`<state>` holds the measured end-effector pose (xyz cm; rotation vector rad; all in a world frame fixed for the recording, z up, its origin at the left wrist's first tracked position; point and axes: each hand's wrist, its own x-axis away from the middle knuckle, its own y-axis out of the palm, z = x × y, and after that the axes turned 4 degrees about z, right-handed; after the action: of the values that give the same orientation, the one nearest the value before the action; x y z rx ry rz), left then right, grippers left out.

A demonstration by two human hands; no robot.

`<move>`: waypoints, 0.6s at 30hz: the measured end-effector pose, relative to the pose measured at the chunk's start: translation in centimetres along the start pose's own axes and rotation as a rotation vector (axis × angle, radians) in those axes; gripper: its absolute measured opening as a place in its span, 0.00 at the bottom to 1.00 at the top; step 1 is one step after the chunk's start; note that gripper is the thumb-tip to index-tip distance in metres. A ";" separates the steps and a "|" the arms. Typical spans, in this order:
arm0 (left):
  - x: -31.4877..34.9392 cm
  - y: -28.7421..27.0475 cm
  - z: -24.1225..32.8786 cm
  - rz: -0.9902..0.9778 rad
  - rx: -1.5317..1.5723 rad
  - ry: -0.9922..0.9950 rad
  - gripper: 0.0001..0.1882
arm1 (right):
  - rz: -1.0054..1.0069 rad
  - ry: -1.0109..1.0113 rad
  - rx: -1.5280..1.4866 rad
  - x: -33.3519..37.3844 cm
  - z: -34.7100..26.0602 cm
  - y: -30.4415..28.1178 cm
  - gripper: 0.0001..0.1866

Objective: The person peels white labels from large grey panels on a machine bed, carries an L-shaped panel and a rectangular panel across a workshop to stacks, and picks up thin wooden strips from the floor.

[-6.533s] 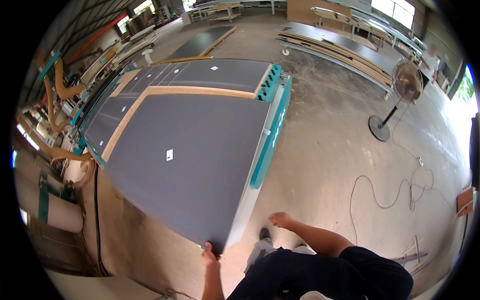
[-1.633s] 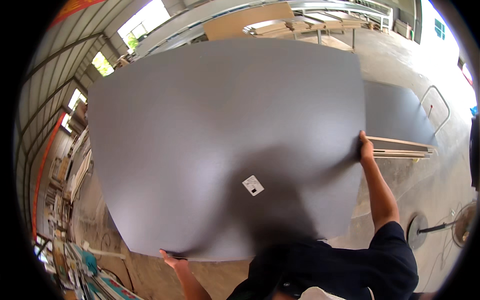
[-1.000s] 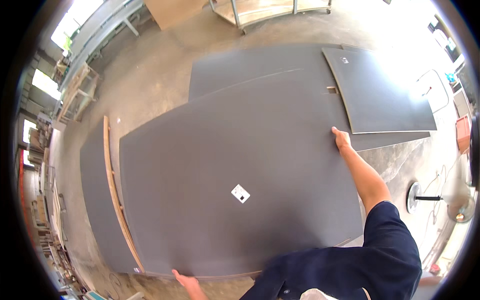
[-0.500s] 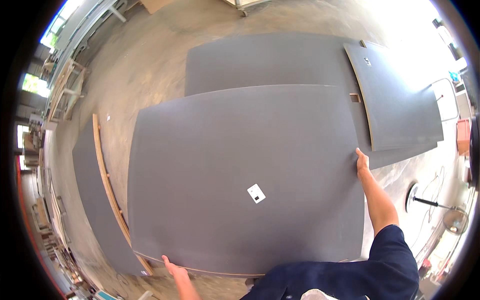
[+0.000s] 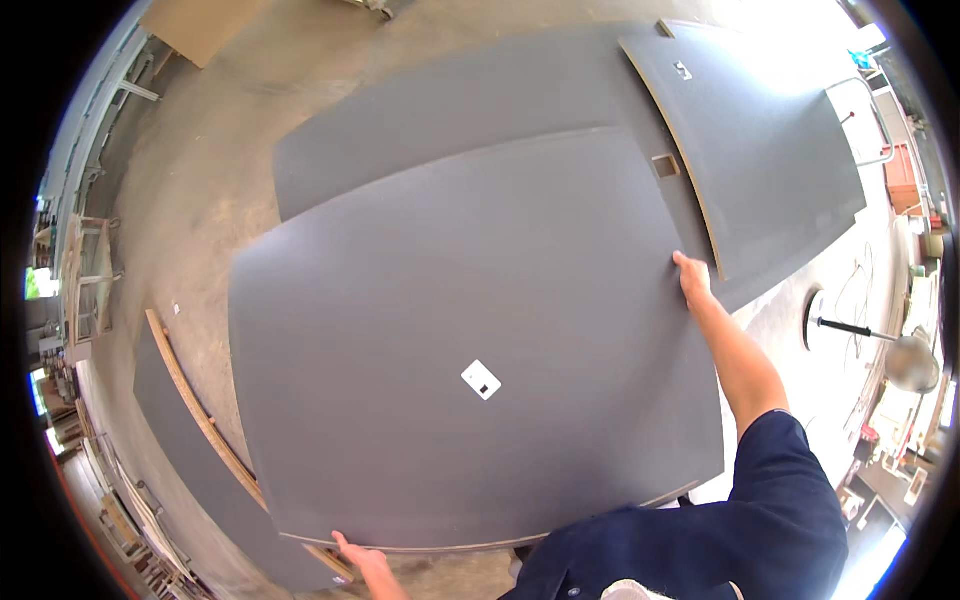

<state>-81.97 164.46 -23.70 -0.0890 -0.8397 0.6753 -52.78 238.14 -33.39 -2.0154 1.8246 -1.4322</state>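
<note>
A large dark grey panel (image 5: 400, 300) with a pale thin edge fills the middle of the head view, tilted slightly in front of my body. A small white label (image 5: 481, 380) with a black mark sticks to its face. My right hand (image 5: 693, 280) grips the panel's right edge, thumb on top and the fingers hidden beneath. At the near left edge, my left hand (image 5: 362, 562) holds the same panel, its thumb over the rim and its other fingers out of sight.
Another grey panel (image 5: 430, 110) lies beyond, with a square cutout (image 5: 665, 167). A smaller grey panel (image 5: 760, 150) rests on it at right. At left, a wooden strip (image 5: 205, 425) runs beside a grey board (image 5: 190, 460). A round-based stand (image 5: 815, 320) is at right.
The whole view has turned, so the floor and surrounding panels appear rotated. The held panel looks slanted against the panel behind it. Both hands keep the same grip.
</note>
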 end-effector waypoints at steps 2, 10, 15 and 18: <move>-0.8 0.6 0.2 -0.017 -0.046 -0.018 0.35 | 0.111 -0.134 0.257 -1.7 -0.2 0.1 0.28; -3.2 9.7 -6.7 -0.152 0.019 -0.190 0.36 | 0.266 -0.445 0.776 3.8 2.3 2.1 0.39; -1.0 16.5 -8.2 -0.146 0.120 -0.233 0.37 | 0.027 -0.301 0.809 7.4 5.3 0.8 0.42; -1.6 18.7 -8.6 -0.116 0.130 -0.182 0.37 | 0.060 -0.402 0.822 7.0 6.7 0.5 0.43</move>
<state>-86.21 179.88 -36.72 0.1391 -0.9650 0.6333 -49.72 228.94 -33.53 -1.6223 0.9016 -1.3161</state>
